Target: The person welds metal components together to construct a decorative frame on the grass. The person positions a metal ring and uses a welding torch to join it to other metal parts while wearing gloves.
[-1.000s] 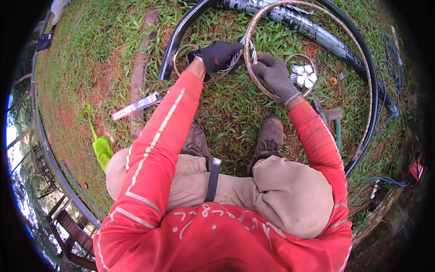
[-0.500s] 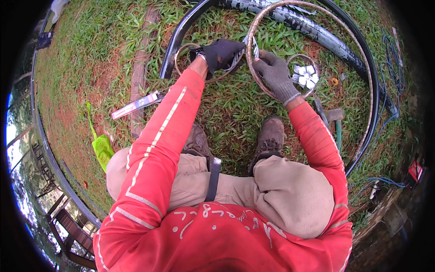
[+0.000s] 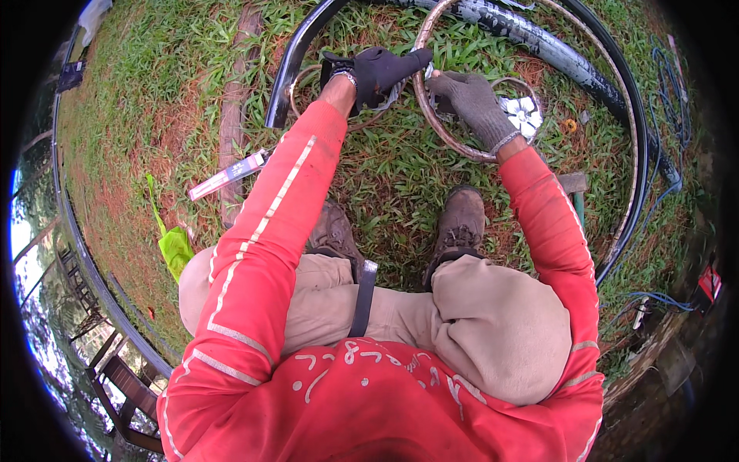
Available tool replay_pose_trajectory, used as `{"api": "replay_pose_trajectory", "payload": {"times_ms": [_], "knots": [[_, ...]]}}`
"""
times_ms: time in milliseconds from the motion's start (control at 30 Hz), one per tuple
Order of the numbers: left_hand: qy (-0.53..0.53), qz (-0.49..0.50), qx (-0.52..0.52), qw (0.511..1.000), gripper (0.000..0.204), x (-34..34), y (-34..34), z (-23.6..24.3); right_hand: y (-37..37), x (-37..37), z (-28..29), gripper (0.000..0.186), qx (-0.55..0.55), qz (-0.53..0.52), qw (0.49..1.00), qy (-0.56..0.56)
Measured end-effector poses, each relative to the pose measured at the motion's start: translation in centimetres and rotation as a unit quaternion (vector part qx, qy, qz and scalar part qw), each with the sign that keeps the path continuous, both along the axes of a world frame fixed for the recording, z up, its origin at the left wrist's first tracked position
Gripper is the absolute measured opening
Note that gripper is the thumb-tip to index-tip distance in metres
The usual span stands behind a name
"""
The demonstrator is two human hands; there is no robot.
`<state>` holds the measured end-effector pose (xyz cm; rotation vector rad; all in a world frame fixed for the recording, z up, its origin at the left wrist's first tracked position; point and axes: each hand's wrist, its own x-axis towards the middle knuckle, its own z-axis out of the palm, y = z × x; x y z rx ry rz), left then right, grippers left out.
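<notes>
In the head view, a small round container lies on the grass, behind the right wrist; it holds shiny white pieces that I cannot identify. The left hand, in a black glove, has its fingers closed on the near edge of a thin metal ring. The right hand, in a grey glove, has its fingers curled around the same ring just beside. The ring lies inside a larger black hoop.
</notes>
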<state>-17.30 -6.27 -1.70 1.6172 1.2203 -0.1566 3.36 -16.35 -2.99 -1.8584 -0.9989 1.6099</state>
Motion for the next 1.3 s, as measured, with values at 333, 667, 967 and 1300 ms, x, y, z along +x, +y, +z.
{"api": "replay_pose_trajectory", "payload": {"times_ms": [333,667,967,1300], "knots": [[0.096,-0.043,0.081,0.991,0.077,2.6,0.7,0.6,2.4,1.2,0.8,0.082,0.012,0.044,0.999,-0.003],[0.166,-0.041,0.103,0.98,0.066,4.8,-1.6,1.5,4.7,1.9,1.7,0.116,-0.022,0.114,0.992,-0.039],[0.171,0.04,0.196,0.965,0.055,6.0,-3.1,-1.4,6.7,1.9,1.5,0.098,0.025,0.129,0.987,-0.092],[0.142,0.099,0.187,0.967,0.055,7.5,-4.6,-0.7,6.1,3.8,-0.6,0.101,0.126,0.126,0.972,-0.152]]}}
